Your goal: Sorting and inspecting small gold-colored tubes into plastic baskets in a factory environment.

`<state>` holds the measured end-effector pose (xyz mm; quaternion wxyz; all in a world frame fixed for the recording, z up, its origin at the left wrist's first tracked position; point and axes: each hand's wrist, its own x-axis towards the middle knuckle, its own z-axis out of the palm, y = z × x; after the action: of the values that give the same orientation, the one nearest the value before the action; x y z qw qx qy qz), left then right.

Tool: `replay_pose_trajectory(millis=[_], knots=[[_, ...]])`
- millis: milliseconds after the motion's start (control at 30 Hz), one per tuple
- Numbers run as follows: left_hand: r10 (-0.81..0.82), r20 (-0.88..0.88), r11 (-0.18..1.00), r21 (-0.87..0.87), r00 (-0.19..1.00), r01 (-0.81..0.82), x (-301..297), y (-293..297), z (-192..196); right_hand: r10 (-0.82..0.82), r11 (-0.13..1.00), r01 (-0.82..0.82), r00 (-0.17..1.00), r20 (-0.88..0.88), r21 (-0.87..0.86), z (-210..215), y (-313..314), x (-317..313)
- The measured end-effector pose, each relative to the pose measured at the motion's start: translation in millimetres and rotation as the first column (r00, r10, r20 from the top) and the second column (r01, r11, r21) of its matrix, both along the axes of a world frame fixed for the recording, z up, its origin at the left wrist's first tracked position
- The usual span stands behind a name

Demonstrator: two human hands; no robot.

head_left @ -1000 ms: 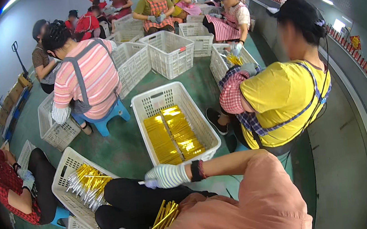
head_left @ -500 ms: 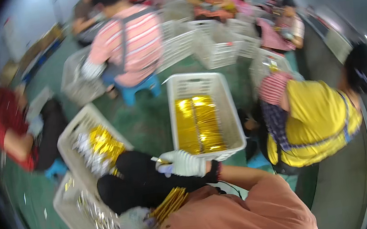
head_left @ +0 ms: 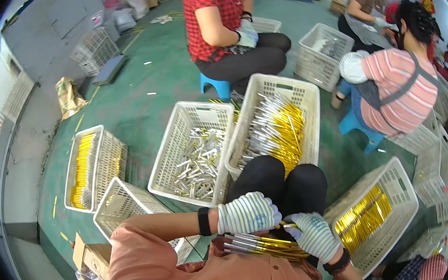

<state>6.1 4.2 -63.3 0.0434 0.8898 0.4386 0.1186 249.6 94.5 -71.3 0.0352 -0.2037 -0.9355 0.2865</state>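
My left hand [head_left: 248, 213], in a striped white glove, is closed above my lap, its fingers meeting those of my right hand. My right hand [head_left: 315, 235], gloved alike, is closed too. Between their fingertips shows a short piece of a thin gold stick [head_left: 287, 224]; its rest is hidden by the gloves. Just below them a bundle of slim gold-and-silver sticks [head_left: 265, 245] lies across my lap against my shirt. Beyond my knees, a white crate [head_left: 311, 87] holds a loose heap of similar sticks [head_left: 281, 130].
Left of that stands a crate [head_left: 156, 176] of short silver pieces [head_left: 199, 165]. At right, another crate [head_left: 405, 185] carries gold sticks in rows. Further left are a filled crate [head_left: 101, 135] and a cardboard box [head_left: 90, 257]. Co-workers sit on blue stools [head_left: 217, 87] ahead and right.
My view has swung to the left. My hands, apart before, have come together over my lap. The stick bundle, earlier by my left hand, now lies below both hands.
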Motion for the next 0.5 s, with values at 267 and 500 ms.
replay_pose_trajectory(millis=[267,500], knots=[[-0.005,0.057,0.985,-0.174,0.998,0.015,0.7,0.5,-4.2,-0.068,0.865,0.078,0.997,0.038,-0.495,-12.5,-2.6,4.0],[0.160,0.136,0.770,-0.637,0.978,-0.038,9.4,-3.0,25.3,0.189,0.980,-0.180,0.975,0.114,-0.084,12.7,-2.0,21.0]])
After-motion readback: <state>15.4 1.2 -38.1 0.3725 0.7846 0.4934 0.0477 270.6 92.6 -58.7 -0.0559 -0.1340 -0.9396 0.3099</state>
